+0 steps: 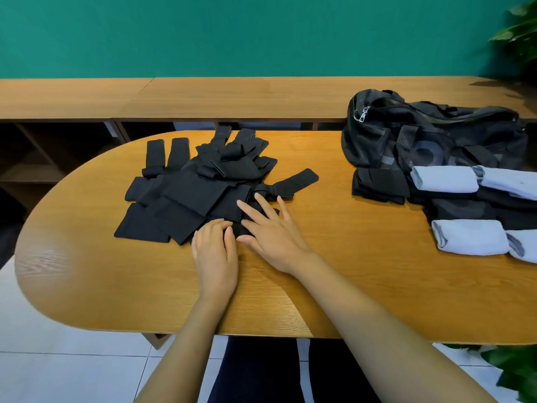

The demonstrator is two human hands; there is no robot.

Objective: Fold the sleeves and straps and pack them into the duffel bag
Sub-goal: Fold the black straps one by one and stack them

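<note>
A loose pile of black sleeves and straps [197,187] lies on the left half of the wooden table [363,257]. My left hand [215,251] lies at the pile's near edge, its fingertips curled onto a small black piece [242,228]. My right hand [270,231] presses flat on that same piece, fingers spread and straight. The black mesh duffel bag [430,135] slumps at the far right, its zipper pull showing. In front of the bag sit a folded black stack [377,184] and several rolled light-blue sleeves [447,178].
A long wooden shelf [203,97] runs behind the table under a green wall. Green plant leaves [520,33] show at the top right and bottom right corners. The table's rounded left end is bare wood.
</note>
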